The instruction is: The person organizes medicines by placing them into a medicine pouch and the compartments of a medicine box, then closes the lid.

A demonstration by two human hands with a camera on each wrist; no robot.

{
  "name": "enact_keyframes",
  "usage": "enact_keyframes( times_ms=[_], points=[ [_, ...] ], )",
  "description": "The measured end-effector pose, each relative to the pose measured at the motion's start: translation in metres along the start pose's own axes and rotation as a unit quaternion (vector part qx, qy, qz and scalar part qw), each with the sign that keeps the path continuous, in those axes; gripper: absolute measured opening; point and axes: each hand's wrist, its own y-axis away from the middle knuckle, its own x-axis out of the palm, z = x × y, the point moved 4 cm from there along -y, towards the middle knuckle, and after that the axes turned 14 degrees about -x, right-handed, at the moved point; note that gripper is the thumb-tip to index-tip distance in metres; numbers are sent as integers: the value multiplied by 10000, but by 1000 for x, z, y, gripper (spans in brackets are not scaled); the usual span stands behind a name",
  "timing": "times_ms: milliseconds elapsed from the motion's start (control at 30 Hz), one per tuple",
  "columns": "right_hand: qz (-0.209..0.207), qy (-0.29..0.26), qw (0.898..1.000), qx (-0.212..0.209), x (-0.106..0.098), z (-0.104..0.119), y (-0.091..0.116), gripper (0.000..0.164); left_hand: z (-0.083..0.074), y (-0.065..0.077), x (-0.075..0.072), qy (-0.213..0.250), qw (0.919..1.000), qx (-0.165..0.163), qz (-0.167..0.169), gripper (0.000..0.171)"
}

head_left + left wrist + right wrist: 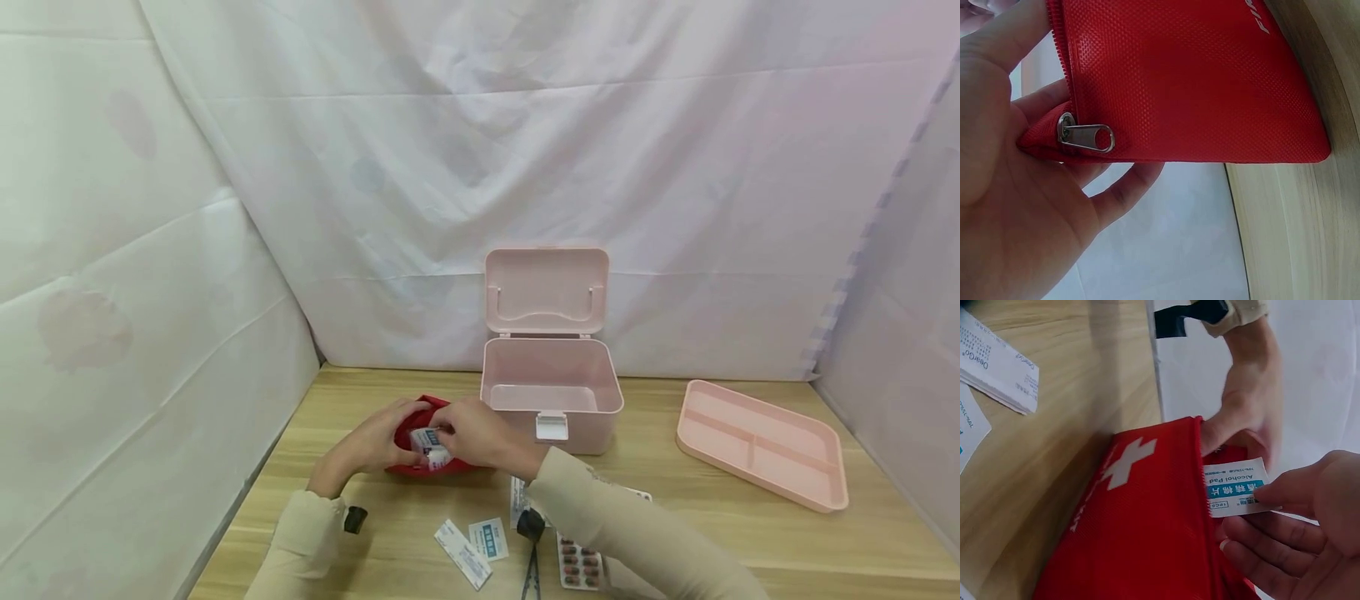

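A red zip pouch (1154, 525) with a white cross on its side is held up off its base at an angle, its zip mouth parted. My left hand (378, 437) grips the pouch by the edge of the mouth; a metal zip pull (1088, 136) hangs beside the palm in the left wrist view. Between thumb and fingers, my right hand (480, 433) pinches a white and blue alcohol pad sachet (1235, 484) at the mouth. The sachet's lower edge goes behind the pouch's rim. Its printed face shows in the right wrist view.
Behind the hands stands a pink box (588, 429) with its lid (547, 287) raised. A pink divided tray (787, 468) lies to the right. Nearer me are a white strip packet (462, 552), another sachet (489, 540), a dark two-pronged tool (531, 575) and a capsule blister pack (580, 562).
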Motion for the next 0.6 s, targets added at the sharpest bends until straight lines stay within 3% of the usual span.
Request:
enact_keyframes(
  times_ms=[167,333,600],
  points=[
    [129,609,9980,-50,9,2,-4,12,-2,0,0,60,9999,143,-11,75],
    [471,1188,9916,219,18,3,-8,6,-1,1,0,-9,9998,197,-10,75],
    [883,743,9884,986,33,3,-14,12,0,0,0,-12,9999,156,-10,77]
  ],
)
